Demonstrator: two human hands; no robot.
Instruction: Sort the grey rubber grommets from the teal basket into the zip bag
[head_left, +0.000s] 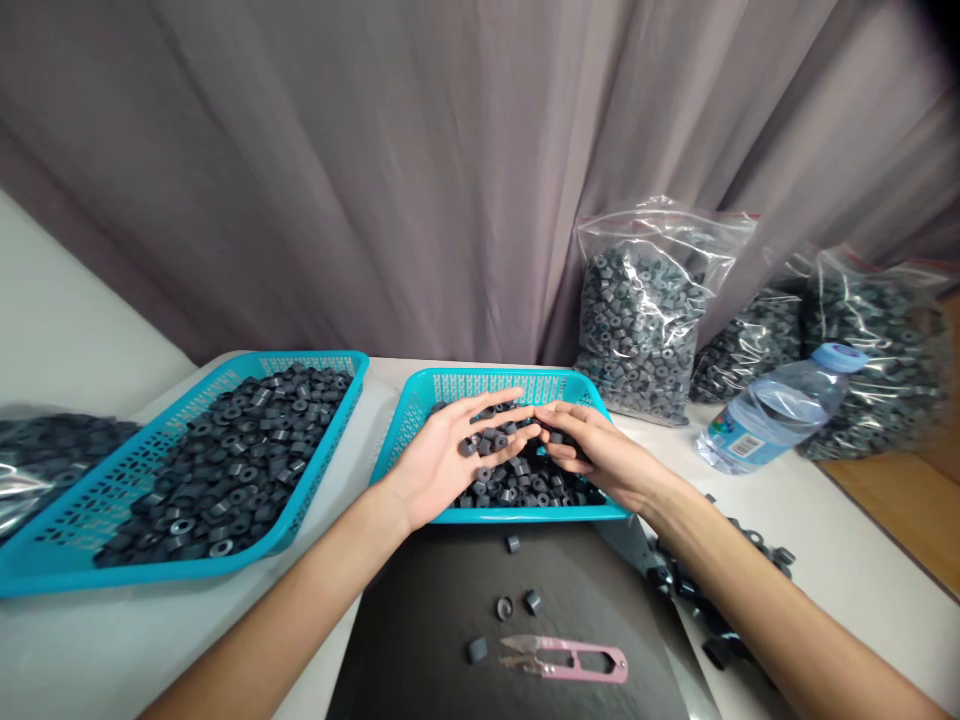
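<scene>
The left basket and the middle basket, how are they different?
The left basket looks slanted, but the middle basket's front rim looks nearly level. The left hand and right hand are over the middle basket, not the left basket. Both are turquoise, with holes in their sides, and hold lots of small dark pieces.

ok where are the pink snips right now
In the head view, the pink snips lie low and right of centre on the dark surface, in front of the right-hand blue basket, just right of a loose grey piece.
</scene>
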